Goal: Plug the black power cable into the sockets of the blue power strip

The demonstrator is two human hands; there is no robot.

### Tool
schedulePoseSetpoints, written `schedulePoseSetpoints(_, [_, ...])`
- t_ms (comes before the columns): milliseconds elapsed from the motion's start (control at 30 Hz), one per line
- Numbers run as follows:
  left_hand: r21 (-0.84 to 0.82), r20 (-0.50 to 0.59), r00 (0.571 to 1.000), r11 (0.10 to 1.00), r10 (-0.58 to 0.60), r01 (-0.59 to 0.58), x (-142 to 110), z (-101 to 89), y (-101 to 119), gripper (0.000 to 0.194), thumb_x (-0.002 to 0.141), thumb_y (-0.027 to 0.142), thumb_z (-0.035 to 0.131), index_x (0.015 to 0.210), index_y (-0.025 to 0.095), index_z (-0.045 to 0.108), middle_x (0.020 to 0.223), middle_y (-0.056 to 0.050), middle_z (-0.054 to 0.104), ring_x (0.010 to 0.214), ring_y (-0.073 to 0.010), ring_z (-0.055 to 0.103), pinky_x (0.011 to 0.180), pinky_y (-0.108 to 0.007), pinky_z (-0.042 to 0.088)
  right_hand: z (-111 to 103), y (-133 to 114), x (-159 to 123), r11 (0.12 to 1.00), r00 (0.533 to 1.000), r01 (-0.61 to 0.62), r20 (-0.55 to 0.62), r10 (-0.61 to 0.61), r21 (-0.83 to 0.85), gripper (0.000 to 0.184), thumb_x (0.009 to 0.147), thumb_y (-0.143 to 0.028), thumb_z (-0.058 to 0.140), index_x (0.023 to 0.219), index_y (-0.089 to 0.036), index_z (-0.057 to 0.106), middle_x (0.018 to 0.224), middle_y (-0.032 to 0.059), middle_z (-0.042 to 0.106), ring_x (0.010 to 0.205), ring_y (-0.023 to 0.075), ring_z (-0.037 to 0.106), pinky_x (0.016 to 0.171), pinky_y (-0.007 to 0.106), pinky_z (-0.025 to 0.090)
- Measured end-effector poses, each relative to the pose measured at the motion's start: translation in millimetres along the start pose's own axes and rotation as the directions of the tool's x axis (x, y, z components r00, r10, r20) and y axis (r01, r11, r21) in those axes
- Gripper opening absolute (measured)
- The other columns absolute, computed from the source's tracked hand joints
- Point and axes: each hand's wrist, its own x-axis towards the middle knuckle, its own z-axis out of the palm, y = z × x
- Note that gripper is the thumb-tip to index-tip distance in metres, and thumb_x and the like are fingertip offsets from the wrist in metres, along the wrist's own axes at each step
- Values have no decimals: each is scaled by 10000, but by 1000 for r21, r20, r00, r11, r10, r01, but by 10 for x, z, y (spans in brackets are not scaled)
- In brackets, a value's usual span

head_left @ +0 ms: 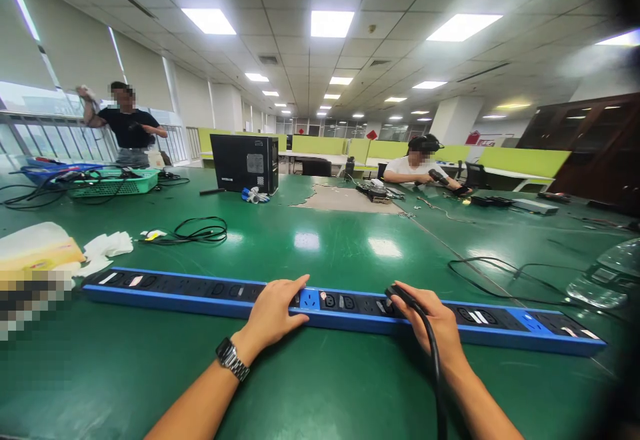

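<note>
A long blue power strip (200, 301) with black and blue sockets lies across the green table in front of me. My left hand (273, 310), with a watch on its wrist, grips the strip near its middle, thumb at the front edge and fingers over the top. In my right hand (437, 327) is a black power cord plug (397, 292), pinched between thumb and fingers at a socket right of the middle. Whether its end sits inside the socket, I cannot tell. Its thick cord (436, 367) runs down toward me past the palm.
Coiled black cable (197, 230) and crumpled tissue (107, 248) lie beyond the strip at left. A computer case (245, 163) stands behind, beside a green basket (117, 183) of cables. A plastic bottle (607, 273) lies at right. Two people (127, 123) are farther back.
</note>
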Motion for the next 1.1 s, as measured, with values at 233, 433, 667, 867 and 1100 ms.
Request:
schedulePoseSetpoints(233, [-4, -11, 1000, 1000, 14, -14, -3, 18, -23, 769, 717, 231, 799, 1403, 268, 453, 1245, -67, 648, 1150, -270, 575, 1019, -439, 431, 6, 2, -18, 996, 998, 57, 28, -55, -72, 434, 796, -580, 627, 1015, -225, 744, 877, 74, 742, 806, 222, 660, 734, 357, 545])
schedulePoseSetpoints(433, [-9, -23, 999, 999, 32, -32, -5, 19, -20, 722, 726, 236, 792, 1376, 283, 482, 1237, -62, 654, 1140, -270, 584, 1013, -448, 436, -13, -13, -21, 997, 999, 45, 30, -44, -62, 440, 792, -584, 631, 1020, -224, 740, 871, 74, 739, 781, 214, 664, 717, 347, 546])
schedulePoseSetpoints(667, [-8, -23, 999, 1000, 26, -27, 1, 20, -17, 746, 701, 219, 814, 1372, 259, 491, 1236, -66, 653, 1144, -268, 583, 1019, -435, 431, 178, -259, -70, 990, 984, 144, 109, -144, 8, 347, 827, -503, 636, 1036, -243, 729, 881, 64, 730, 792, 196, 654, 725, 330, 543])
schedulePoseSetpoints(867, [0, -22, 999, 1000, 24, -24, -6, 24, -10, 733, 698, 215, 819, 1359, 253, 504, 1241, -68, 652, 1144, -263, 581, 1024, -436, 428, 253, -293, -86, 989, 989, 122, 90, -114, -82, 363, 850, -505, 600, 1066, -240, 720, 909, 74, 731, 825, 214, 643, 772, 367, 535])
schedulePoseSetpoints(1100, [5, -40, 999, 999, 37, -36, -10, 14, -4, 669, 726, 225, 785, 1339, 276, 524, 1236, -66, 657, 1138, -269, 590, 1017, -452, 434, 290, -289, -136, 974, 983, 162, 107, -146, -156, 344, 854, -480, 605, 1087, -250, 708, 916, 69, 721, 833, 210, 628, 776, 370, 524])
